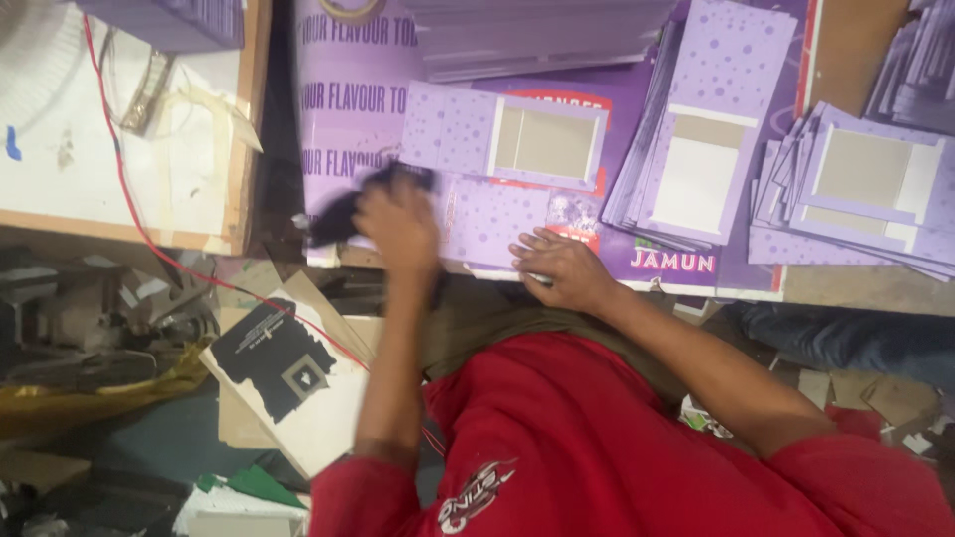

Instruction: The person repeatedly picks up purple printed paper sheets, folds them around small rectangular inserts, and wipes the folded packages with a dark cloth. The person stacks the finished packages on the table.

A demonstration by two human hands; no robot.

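Grasping a dark cloth [338, 214], left hand [398, 224]; right hand [557, 268] flat, released, on purple carton [477, 224]; stacks [696, 149] beside.

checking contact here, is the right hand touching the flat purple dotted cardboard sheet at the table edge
Touching. The head view shows the right hand lying palm down, fingers spread, on the flat purple dotted cardboard sheet, with no gap showing.

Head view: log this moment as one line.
left hand: pressing dark cloth, blurred | right hand: flat on purple card sheet | stacks of purple cards beside | table
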